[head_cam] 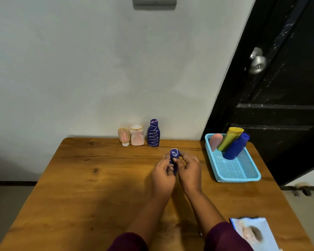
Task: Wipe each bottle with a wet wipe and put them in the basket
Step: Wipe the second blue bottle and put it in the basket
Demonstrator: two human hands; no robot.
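Closest to us, a light blue pack (pixel 256 234) with a blurry picture on it lies flat at the right front corner of the table (pixel 98 196). Two dark purple sleeves (pixel 223 236) come in from the bottom edge.

A bit farther out, near the middle of the table, we see the left hand (pixel 162 172) and the right hand (pixel 189 171) close together. Both hands curl their fingers round a small dark blue bottle (pixel 174 153). The left hand holds its left side and the right hand holds its right side. The bottle's round top, with white marks on it, pokes out above the fingers. We cannot tell if a wipe is tucked in there, or if the bottle touches the table.

To the right, at the table's edge, sits a light blue basket (pixel 232 167). Three bottles lean in its far end: a pink bottle (pixel 216 141), a yellow bottle (pixel 229 137) and a blue bottle (pixel 237 146).

At the back of the table, three more things stand in a row by the wall (pixel 80 69). From left to right they are a tan tube (pixel 124 136), a pale pink bottle (pixel 137 135) and a tall dark blue bottle (pixel 153 134) with white zigzag lines.

Behind the basket we see a black door (pixel 288 105) with a silver knob (pixel 257 63).
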